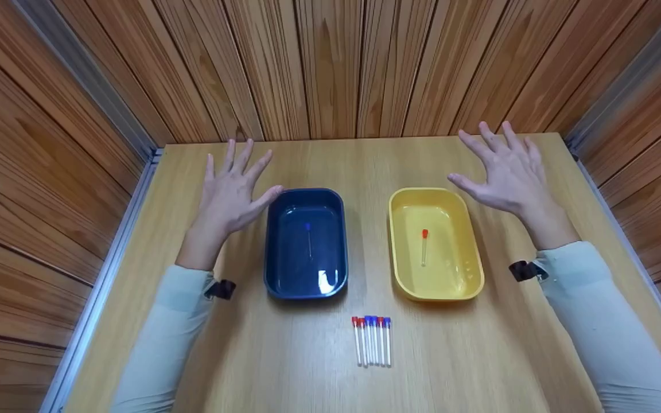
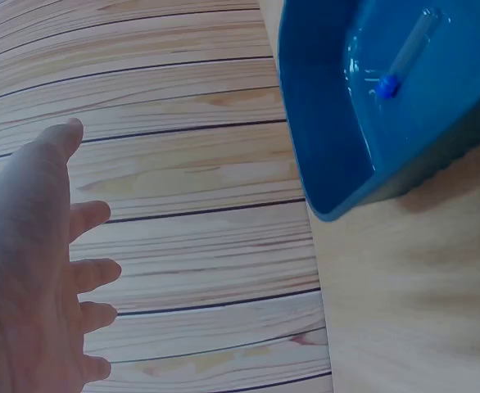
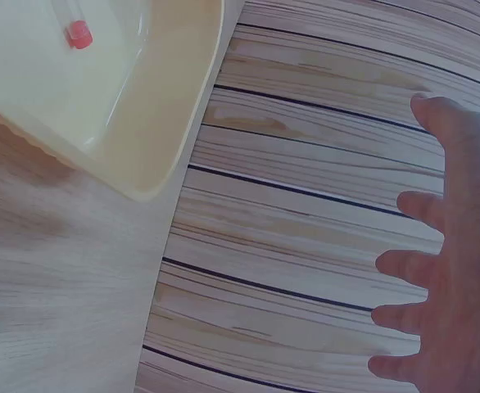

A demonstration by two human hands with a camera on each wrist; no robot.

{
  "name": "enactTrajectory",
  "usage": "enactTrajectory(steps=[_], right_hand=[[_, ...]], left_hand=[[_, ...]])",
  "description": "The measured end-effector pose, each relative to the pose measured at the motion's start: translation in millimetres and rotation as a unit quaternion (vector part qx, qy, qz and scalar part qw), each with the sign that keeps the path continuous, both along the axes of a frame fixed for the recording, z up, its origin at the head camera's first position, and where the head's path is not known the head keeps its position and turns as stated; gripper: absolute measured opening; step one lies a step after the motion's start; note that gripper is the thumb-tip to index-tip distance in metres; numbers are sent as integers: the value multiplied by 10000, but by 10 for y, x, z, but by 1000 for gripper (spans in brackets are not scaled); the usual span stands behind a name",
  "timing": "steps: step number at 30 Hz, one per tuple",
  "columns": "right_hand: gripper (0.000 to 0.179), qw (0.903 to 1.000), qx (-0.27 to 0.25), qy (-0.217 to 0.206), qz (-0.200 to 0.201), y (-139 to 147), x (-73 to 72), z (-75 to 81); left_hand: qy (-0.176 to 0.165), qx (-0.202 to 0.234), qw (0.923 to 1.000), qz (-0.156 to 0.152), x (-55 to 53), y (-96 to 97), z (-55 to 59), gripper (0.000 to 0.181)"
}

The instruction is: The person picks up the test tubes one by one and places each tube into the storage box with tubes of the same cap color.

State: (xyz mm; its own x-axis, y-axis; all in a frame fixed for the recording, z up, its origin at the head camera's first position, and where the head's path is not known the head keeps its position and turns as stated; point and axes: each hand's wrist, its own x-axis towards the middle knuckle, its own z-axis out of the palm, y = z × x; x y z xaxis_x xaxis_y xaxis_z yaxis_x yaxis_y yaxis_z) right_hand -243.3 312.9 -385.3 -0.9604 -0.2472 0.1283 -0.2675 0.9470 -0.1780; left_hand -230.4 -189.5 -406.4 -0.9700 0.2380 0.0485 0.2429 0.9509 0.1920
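My left hand (image 1: 230,198) is spread with straight fingers above the table, its thumb tip by the upper left corner of a blue tray (image 1: 271,246). Inside that tray lies a clear tube with a blue cap (image 1: 308,227). On the other side, my right hand (image 1: 508,175) is also spread, up and to the right of a yellow tray (image 1: 474,264). A clear tube with a red cap (image 1: 424,234) lies in the yellow tray. Neither hand holds anything. Several capped tubes (image 1: 372,341), some red and some blue, lie side by side in front of the trays.
The trays stand on a light wooden table (image 1: 307,367). Wood-plank walls (image 1: 330,69) rise behind it and on both sides. Metal rails (image 1: 101,264) run along the left and right table edges. A dark wrist device (image 1: 221,289) sits on each sleeve cuff.
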Motion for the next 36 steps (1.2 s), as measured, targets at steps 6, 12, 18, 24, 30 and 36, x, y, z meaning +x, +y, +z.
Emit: enactTrajectory(steps=[6, 12, 18, 24, 30, 36], right_hand=[[88, 10000, -33, -45, 75, -86, 18, -10], [88, 9998, -91, -31, 185, -167, 34, -28], [86, 9995, -143, -30, 263, -208, 74, -43], [87, 9971, -659, -86, 362, -285, 120, -67], [96, 9932, -1064, -125, 461, -361, 200, -95], [91, 9885, -1407, -134, 540, -437, 282, -132]], left_hand=[[11, 95, 10000, 4, 22, -88, 2, 84], [55, 142, 9999, 49, 43, -164, -3, 81], [77, 133, 9999, -55, 43, -192, -22, 81], [122, 587, 9974, -407, 5, -236, -108, 79], [51, 1199, 9902, -713, -35, -324, -220, 78], [-221, 1581, 9841, -771, -64, -405, -275, 75]])
